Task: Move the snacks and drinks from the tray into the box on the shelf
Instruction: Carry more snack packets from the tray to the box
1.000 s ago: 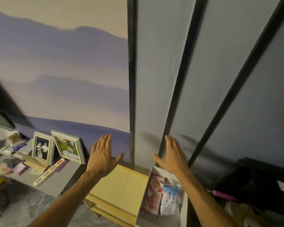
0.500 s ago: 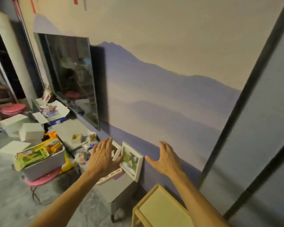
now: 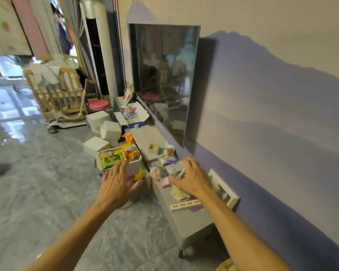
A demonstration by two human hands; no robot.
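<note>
A white tray-like bin stands on the floor beside a low grey cabinet. It holds several snack packs, a green and yellow pack in front and orange packs behind. My left hand hangs in front of the bin with fingers spread, holding nothing. My right hand is spread over small wrapped snacks and cards on the cabinet top, also holding nothing. Whether either hand touches anything cannot be told.
A large dark TV hangs on the wall above the cabinet. A framed picture leans on the wall at my right. White boxes, a pink stool and a wooden crib stand farther along the glossy floor.
The view has swung left from the wall and the box with snacks to the cabinet and the snack bin. Both hands stayed spread and holding nothing, now lower and nearer the bin.
</note>
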